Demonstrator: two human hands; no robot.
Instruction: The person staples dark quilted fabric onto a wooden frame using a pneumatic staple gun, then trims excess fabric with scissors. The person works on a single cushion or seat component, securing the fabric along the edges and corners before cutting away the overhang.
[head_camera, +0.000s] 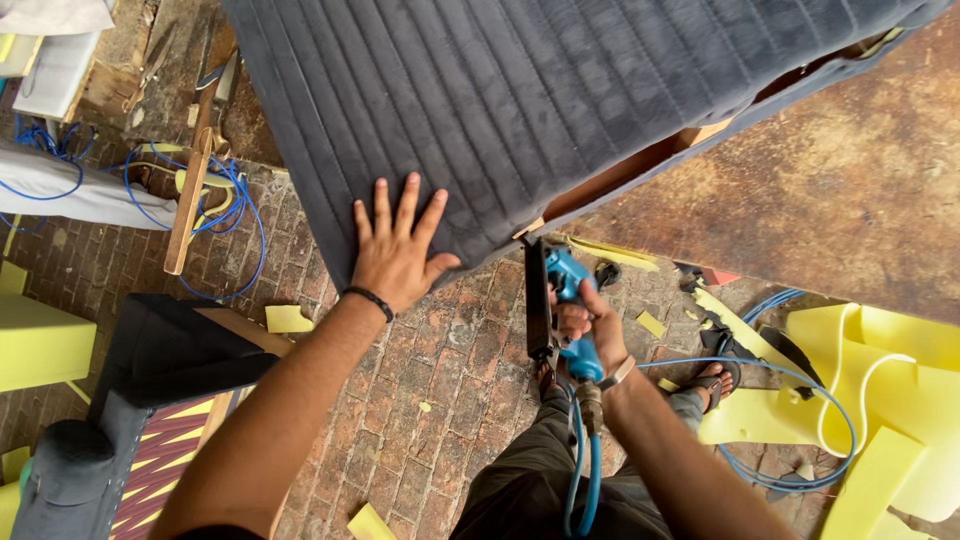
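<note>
Pressing down with my left hand (398, 250), I am holding the fingers spread flat on the dark grey quilted upholstery panel (520, 110), right at its lower corner, where the fabric is wrapping over the edge. My right hand (588, 325) is closing around the grip of a blue pneumatic staple gun (562, 300), whose black magazine is running up so that the nose is sitting at the panel's underside edge, just beside a strip of bare wooden frame (640, 165). A blue air hose (585, 470) is dropping from the gun's handle past my legs and looping out over the brick floor (440, 370).

As far as I can judge, the fabric is already lying smooth across the top face, while the exposed wood along the right edge suggests that the fastening there is only partly done. I cannot see any staples, so I cannot tell how many are already in.

Yellow foam offcuts (880, 400) are lying to my right, well apart from the panel, and a second upholstered piece with a striped seat (165, 450) is standing at lower left.
</note>
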